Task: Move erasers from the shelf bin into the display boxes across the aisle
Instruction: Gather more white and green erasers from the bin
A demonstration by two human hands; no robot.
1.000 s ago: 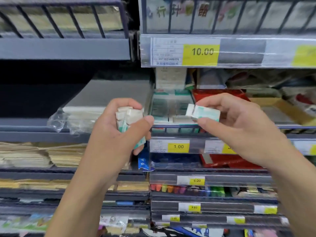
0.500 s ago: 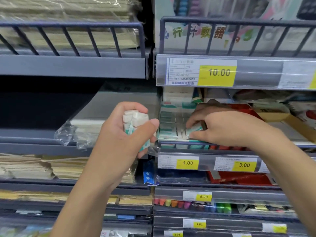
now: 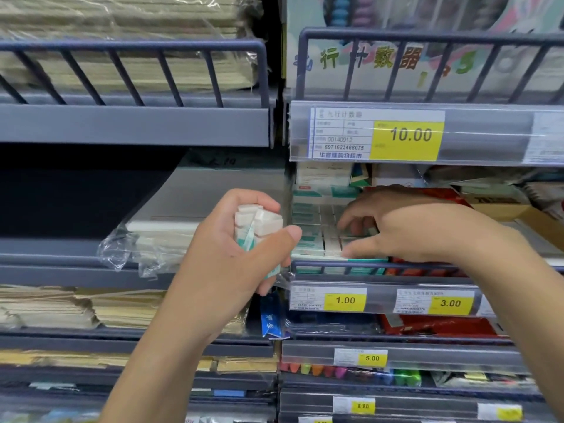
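Observation:
My left hand (image 3: 225,270) grips a small stack of white erasers with teal sleeves (image 3: 259,224), held upright in front of the shelf. Just to its right, on the shelf above the 1.00 price tag (image 3: 345,300), stands an open box of the same erasers (image 3: 308,227), packed in rows. My right hand (image 3: 415,230) reaches down into this box from the right. Its curled fingers and thumb pinch an eraser (image 3: 372,231) among the rows, and only a teal corner of that eraser shows.
A grey wire rail (image 3: 335,264) runs along the shelf front below the box. Red and brown boxes (image 3: 518,209) crowd the shelf to the right. A plastic-wrapped white pack (image 3: 158,236) lies to the left. An upper shelf with a 10.00 tag (image 3: 409,135) overhangs.
My right hand, which held one eraser up beside my left hand, has gone down into the shelf box. The left hand kept its stack. The camera has moved closer.

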